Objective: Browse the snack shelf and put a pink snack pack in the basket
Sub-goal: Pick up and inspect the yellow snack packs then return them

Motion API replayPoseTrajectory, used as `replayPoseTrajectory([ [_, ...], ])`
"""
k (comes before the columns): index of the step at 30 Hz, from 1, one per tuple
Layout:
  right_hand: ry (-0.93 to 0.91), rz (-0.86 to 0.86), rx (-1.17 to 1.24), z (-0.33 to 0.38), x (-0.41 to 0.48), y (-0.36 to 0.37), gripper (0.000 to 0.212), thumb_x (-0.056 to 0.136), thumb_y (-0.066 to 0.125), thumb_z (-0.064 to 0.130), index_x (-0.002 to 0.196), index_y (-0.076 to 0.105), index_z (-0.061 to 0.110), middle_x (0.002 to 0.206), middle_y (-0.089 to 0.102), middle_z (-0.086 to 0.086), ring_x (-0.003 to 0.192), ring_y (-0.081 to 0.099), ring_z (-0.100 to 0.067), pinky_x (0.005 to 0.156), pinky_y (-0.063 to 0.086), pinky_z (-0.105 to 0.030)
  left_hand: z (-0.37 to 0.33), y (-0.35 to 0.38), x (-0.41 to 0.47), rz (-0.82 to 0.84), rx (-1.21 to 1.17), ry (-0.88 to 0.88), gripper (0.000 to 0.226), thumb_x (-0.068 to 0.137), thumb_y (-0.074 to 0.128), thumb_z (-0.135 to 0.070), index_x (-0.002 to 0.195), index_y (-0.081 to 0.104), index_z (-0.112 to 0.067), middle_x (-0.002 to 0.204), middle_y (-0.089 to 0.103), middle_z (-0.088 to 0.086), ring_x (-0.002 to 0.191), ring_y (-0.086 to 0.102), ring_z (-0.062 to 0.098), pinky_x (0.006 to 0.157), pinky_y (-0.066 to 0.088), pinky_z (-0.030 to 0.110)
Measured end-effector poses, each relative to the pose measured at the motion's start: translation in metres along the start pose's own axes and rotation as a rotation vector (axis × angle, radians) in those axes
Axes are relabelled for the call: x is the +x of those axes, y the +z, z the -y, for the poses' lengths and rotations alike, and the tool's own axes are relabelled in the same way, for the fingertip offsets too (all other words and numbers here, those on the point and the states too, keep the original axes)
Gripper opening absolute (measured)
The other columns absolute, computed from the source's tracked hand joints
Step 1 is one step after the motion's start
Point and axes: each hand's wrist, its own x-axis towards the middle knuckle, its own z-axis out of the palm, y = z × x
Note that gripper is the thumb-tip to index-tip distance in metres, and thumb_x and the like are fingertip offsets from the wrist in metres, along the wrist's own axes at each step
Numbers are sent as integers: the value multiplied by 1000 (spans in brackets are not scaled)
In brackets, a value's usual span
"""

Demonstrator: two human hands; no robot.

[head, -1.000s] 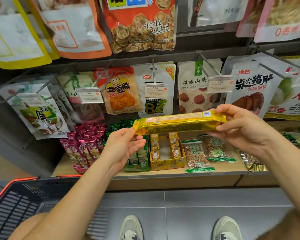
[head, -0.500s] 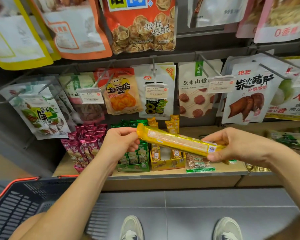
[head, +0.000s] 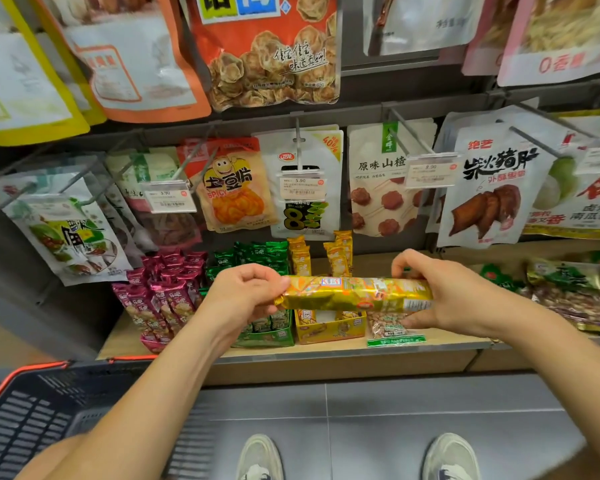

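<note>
Holding a long yellow snack pack (head: 355,293) level in front of the shelf (head: 326,344), one end in each hand. Left hand (head: 243,296) curled tight round the left end, right hand (head: 440,292) clamped over the right end with fingers wrapped on top. Pink snack packs (head: 160,292) sitting upright in a bunch at the left end of the shelf, untouched, just left of the green packs (head: 257,261). Yellow box (head: 329,327) right behind the held pack, bag of peanuts (head: 392,327) beside it on the right. Basket (head: 32,420) down at near left, dark with an orange rim, hanging off the left forearm by the look of it. Nothing pink showing in there. Shoes (head: 260,459) on grey floor tiles below.
</note>
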Motion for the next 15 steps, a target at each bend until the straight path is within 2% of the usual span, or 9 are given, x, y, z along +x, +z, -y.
replayPoseTrajectory([
  [3, 69, 107, 88, -7, 2, -7, 57, 68, 82, 49, 112, 47, 42, 102, 56, 22, 89, 57, -1, 75, 47, -20, 6, -5, 6, 10, -41, 26, 23, 68, 79, -14, 89, 78, -22, 73, 63, 12, 64, 65, 20, 52, 54, 22],
  [5, 74, 177, 225, -8, 2, -12, 51, 66, 78, 57, 109, 57, 39, 96, 66, 17, 83, 63, -1, 68, 51, -18, 10, -7, 9, -7, 11, 56, 25, 79, 73, -4, 90, 79, -26, 71, 65, 6, 66, 65, 20, 56, 55, 23],
  [7, 79, 171, 427, -8, 2, -16, 46, 63, 77, 59, 103, 66, 38, 92, 69, 17, 80, 66, -2, 65, 53, -18, 13, -8, 12, -53, 121, 88, 31, 82, 71, 0, 86, 79, -30, 70, 68, 1, 63, 66, 16, 56, 54, 22],
  [8, 94, 133, 529, -9, 3, -16, 43, 63, 77, 58, 100, 69, 38, 93, 70, 14, 82, 68, -6, 68, 55, -22, 15, -8, 12, -74, 188, 102, 32, 82, 71, 1, 83, 79, -30, 68, 68, -2, 60, 65, 13, 54, 53, 21],
  [10, 127, 16, 670, -10, 7, -14, 29, 68, 78, 49, 93, 73, 35, 94, 72, 2, 87, 69, -21, 75, 61, -40, 21, -7, 14, -70, 349, 105, 30, 81, 73, 1, 81, 75, -28, 65, 66, -2, 56, 65, 11, 53, 55, 25],
  [11, 144, -46, 686, -9, 11, -11, 23, 71, 80, 41, 91, 73, 33, 92, 72, -4, 88, 69, -29, 77, 59, -48, 24, -5, 14, -38, 454, 89, 26, 80, 75, -2, 83, 71, -27, 67, 66, 1, 57, 66, 14, 57, 57, 31],
  [12, 157, -99, 659, -7, 14, -8, 20, 72, 82, 34, 89, 72, 31, 90, 72, -8, 85, 68, -33, 76, 59, -50, 29, -2, 14, 20, 622, 63, 20, 80, 76, -10, 85, 67, -27, 72, 68, 2, 62, 67, 16, 64, 58, 36],
  [13, 162, -137, 600, -4, 18, -4, 22, 71, 84, 29, 88, 70, 30, 87, 71, -8, 80, 68, -32, 73, 59, -48, 33, 1, 15, 90, 866, 50, 16, 80, 77, -22, 87, 64, -27, 79, 69, 0, 70, 66, 17, 69, 55, 35],
  [15, 128, -164, 454, 4, 26, 3, 33, 67, 87, 28, 89, 63, 31, 81, 68, 0, 70, 66, -17, 63, 58, -34, 35, 10, 16, 179, 1314, 153, 24, 81, 72, -44, 98, 61, -30, 95, 66, -8, 86, 62, 14, 76, 49, 29],
])
